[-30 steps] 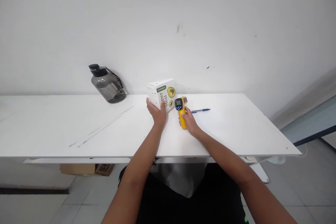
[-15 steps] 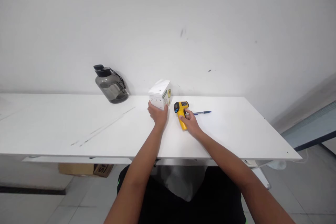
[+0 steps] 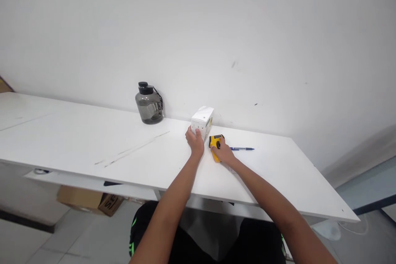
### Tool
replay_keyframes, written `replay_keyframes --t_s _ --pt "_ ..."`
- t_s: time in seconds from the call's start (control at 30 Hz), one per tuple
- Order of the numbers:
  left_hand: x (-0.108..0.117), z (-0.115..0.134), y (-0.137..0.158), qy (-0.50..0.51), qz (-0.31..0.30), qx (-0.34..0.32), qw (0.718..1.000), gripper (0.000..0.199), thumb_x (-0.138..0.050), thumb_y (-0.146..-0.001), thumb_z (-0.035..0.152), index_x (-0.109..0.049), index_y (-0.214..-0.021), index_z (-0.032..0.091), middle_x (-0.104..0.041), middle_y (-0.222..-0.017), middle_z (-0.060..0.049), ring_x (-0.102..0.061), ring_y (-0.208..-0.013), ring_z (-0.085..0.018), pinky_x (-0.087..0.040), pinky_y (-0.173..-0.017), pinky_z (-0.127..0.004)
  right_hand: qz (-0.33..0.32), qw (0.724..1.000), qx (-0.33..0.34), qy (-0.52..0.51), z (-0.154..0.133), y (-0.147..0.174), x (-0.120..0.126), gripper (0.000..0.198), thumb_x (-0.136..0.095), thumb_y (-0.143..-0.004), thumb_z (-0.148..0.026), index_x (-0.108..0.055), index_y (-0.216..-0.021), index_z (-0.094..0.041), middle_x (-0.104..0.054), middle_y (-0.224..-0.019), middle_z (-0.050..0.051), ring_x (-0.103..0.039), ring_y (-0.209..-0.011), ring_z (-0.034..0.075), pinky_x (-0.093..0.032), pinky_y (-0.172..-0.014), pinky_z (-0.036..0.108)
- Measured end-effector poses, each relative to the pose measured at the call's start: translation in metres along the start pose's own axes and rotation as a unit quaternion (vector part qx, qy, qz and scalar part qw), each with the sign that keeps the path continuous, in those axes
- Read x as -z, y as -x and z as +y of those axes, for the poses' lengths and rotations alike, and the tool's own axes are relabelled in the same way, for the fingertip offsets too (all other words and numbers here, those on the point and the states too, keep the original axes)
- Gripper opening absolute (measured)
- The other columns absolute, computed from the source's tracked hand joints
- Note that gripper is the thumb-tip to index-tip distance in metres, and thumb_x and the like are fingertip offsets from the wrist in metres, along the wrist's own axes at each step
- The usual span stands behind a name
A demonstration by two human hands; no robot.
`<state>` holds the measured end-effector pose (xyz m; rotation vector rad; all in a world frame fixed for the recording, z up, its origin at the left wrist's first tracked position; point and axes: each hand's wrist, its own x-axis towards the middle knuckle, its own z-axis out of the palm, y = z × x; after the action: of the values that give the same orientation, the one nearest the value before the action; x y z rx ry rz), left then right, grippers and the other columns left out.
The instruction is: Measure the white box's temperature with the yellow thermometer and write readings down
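Observation:
My left hand (image 3: pixel 195 142) is closed around the near lower part of a small white box (image 3: pixel 202 119), which has print and a yellow-green picture on its right side. In my right hand (image 3: pixel 225 152) is a yellow and black infrared thermometer (image 3: pixel 215 142), the fingers wrapped about its handle. The thermometer is close to the table top, just right of the box; I cannot tell whether it touches the table. A blue pen (image 3: pixel 243 149) lies to the right of my right hand, its left end hidden behind the fingers.
On the white table (image 3: pixel 136 144), a grey water bottle (image 3: pixel 149 105) with a black cap and strap stands by the wall (image 3: pixel 198 41). Below the table, a cardboard box (image 3: pixel 82 199) sits on the left. The table's right edge slants toward me.
The camera view has tilted and shifted, so the table looks slanted. The thermometer has turned, its display now facing away from view. Both hands keep their holds.

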<state>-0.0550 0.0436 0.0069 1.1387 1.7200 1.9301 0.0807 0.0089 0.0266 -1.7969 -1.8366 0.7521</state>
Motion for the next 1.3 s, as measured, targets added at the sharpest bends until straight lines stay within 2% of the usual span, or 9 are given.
replay_keyframes --t_s 0.3,0.53,0.6,0.67,0.77,0.93,1.03,1.13,1.3 --pt "0.003 0.003 0.003 0.006 -0.013 -0.001 1.000 0.049 -0.037 -0.092 0.046 -0.040 -0.131 0.017 -0.046 -0.129 -0.015 -0.036 -0.127 -0.029 -0.030 -0.106 -0.047 -0.064 0.988 0.071 0.120 -0.026 -0.014 -0.009 0.069 -0.034 -0.091 -0.053 -0.026 -0.145 -0.010 -0.064 -0.112 0.023 -0.062 -0.099 0.035 -0.043 -0.081 0.044" --pt "0.006 0.020 0.020 -0.003 0.038 -0.118 0.992 0.061 -0.046 -0.089 0.045 -0.026 -0.139 0.016 -0.028 -0.143 -0.018 -0.023 -0.137 -0.028 -0.023 -0.111 -0.046 0.049 0.973 0.136 0.179 0.027 -0.006 0.055 0.047 -0.033 -0.095 -0.041 -0.040 -0.139 -0.027 -0.069 -0.093 0.008 -0.063 -0.087 0.025 -0.041 -0.074 0.033" --pt "0.010 0.029 0.027 0.040 -0.025 -0.171 0.984 0.058 -0.046 -0.089 0.046 -0.031 -0.136 0.015 -0.044 -0.130 -0.017 -0.042 -0.125 -0.025 -0.034 -0.104 -0.042 0.074 0.975 0.109 0.181 0.055 -0.006 0.077 0.044 -0.035 -0.094 -0.037 -0.045 -0.135 -0.025 -0.069 -0.091 0.006 -0.062 -0.087 0.023 -0.042 -0.075 0.031" --pt "0.012 0.036 0.037 0.038 -0.155 -0.213 0.964 0.043 -0.038 -0.093 0.044 -0.046 -0.125 0.018 -0.060 -0.104 -0.010 -0.057 -0.103 -0.021 -0.043 -0.094 -0.037 0.069 0.980 0.090 0.166 0.082 -0.007 0.089 0.042 -0.037 -0.092 -0.033 -0.050 -0.131 -0.022 -0.069 -0.092 0.005 -0.062 -0.089 0.021 -0.043 -0.077 0.030" --pt "0.009 0.038 0.054 -0.067 -0.377 -0.276 0.881 0.035 -0.037 -0.093 0.044 -0.061 -0.105 0.022 -0.064 -0.080 -0.004 -0.061 -0.080 -0.018 -0.049 -0.079 -0.033 0.053 0.978 0.033 0.198 0.109 -0.009 0.088 0.039 -0.042 -0.089 -0.030 -0.056 -0.124 -0.021 -0.068 -0.102 0.008 -0.062 -0.095 0.022 -0.044 -0.079 0.032" --pt "-0.005 0.025 0.083 -0.188 -0.476 -0.285 0.811 0.041 -0.037 -0.092 0.043 -0.054 -0.122 0.020 -0.062 -0.120 -0.011 -0.052 -0.119 -0.025 -0.043 -0.097 -0.040 0.113 0.966 -0.007 0.234 0.113 -0.004 0.063 0.039 -0.030 -0.094 -0.032 -0.058 -0.116 -0.016 -0.068 -0.094 0.014 -0.063 -0.085 0.026 -0.042 -0.071 0.035" --pt "-0.010 0.017 0.094 -0.212 -0.536 -0.281 0.767 0.061 -0.042 -0.088 0.052 -0.040 -0.137 0.016 -0.041 -0.144 -0.015 -0.031 -0.138 -0.027 -0.029 -0.110 -0.042 0.150 0.977 -0.016 0.150 0.110 -0.003 0.062 0.037 -0.030 -0.094 -0.037 -0.058 -0.111 -0.019 -0.068 -0.088 0.011 -0.062 -0.082 0.024 -0.042 -0.070 0.034" --pt "-0.012 0.014 0.095 -0.250 -0.550 -0.268 0.750 0.069 -0.045 -0.086 0.057 -0.036 -0.141 0.016 -0.029 -0.151 -0.015 -0.021 -0.142 -0.029 -0.012 -0.115 -0.050 0.218 0.975 -0.006 -0.050 0.108 -0.002 0.069 0.038 -0.033 -0.092 -0.046 -0.053 -0.112 -0.021 -0.066 -0.083 0.006 -0.060 -0.074 0.020 -0.043 -0.068 0.032" --pt "-0.014 0.017 0.084 -0.256 -0.549 -0.255 0.754 0.049 -0.047 -0.088 0.047 -0.049 -0.132 0.025 -0.043 -0.144 -0.009 -0.034 -0.136 -0.030 -0.019 -0.111 -0.054 0.169 0.909 0.056 -0.377 0.098 0.009 0.076 0.041 -0.056 -0.079 -0.053 -0.050 -0.102 -0.021 -0.060 -0.070 -0.001 -0.052 -0.055 0.013 -0.042 -0.055 0.026"
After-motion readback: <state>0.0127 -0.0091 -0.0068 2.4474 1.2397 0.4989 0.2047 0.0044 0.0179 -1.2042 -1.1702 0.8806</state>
